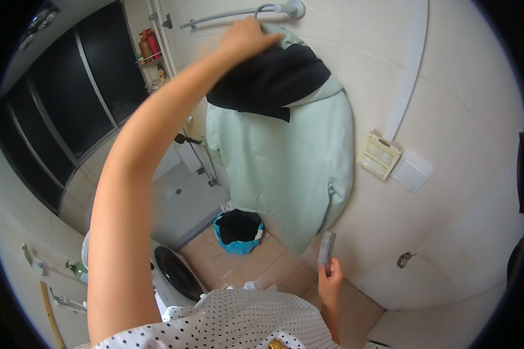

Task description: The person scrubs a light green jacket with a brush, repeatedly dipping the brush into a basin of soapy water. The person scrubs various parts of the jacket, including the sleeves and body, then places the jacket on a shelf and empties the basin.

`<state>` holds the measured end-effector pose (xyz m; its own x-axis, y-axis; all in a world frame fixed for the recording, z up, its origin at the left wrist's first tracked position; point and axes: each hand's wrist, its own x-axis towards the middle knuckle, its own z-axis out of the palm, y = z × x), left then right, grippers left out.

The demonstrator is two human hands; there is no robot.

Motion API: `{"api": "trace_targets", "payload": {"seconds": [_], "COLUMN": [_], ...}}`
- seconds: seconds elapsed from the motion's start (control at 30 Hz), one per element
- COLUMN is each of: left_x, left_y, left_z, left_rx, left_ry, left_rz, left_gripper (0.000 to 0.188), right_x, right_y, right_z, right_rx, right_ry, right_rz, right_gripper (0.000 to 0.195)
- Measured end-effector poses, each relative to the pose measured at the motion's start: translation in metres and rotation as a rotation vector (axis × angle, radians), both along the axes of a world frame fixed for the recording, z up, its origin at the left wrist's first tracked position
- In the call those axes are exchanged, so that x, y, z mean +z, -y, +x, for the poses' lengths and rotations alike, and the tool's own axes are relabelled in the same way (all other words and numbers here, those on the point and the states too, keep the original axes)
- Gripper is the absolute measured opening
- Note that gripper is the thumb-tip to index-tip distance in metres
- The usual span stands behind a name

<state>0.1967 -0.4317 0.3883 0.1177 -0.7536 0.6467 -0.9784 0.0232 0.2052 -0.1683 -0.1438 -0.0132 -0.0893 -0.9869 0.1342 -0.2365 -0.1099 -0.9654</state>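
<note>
A pale green jacket (284,152) with a black hood lining (275,78) hangs by a grey hanger hook from a metal towel rail (231,16) on the tiled wall. My left hand (249,38) reaches up to the jacket's top, close under the rail; its fingers are partly blurred, and whether they grip the cloth is unclear. Low on the right, my right hand (330,277) holds a brush (326,248) by one end, its pale grey bristly part pointing up, just below the jacket's lower edge.
A blue basin (240,248) holding dark cloth stands on the floor tiles beside a shower tray (183,205). A front-loading washing machine (179,272) is at lower left. A wall switch (411,171) and a small pale box (380,156) are right of the jacket. Bottles (150,45) stand on a corner shelf.
</note>
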Motion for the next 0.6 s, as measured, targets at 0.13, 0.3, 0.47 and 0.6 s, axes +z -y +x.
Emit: {"api": "trace_targets", "payload": {"seconds": [0.13,0.3,0.47,0.6], "left_x": [-0.121,-0.153,-0.075,-0.027], "left_y": [-0.057,-0.074,-0.066,-0.009], "left_z": [-0.031,-0.028,0.011,0.089], "left_rx": [-0.177,-0.371,-0.763,-0.776], "left_ry": [0.096,-0.084,-0.389,-0.338], "left_rz": [-0.173,-0.304,-0.212,-0.307], "left_gripper": [0.024,0.016,0.014,0.021], "right_x": [-0.007,0.049,0.174,0.294], "right_y": [0.019,0.080,0.149,0.193], "right_z": [0.006,0.023,0.035,0.086], "right_rx": [0.068,0.045,-0.337,-0.155], "right_ry": [0.103,0.024,-0.655,-0.420], "right_rz": [-0.061,-0.320,-0.827,-0.874], "right_gripper": [0.013,0.013,0.020,0.030]}}
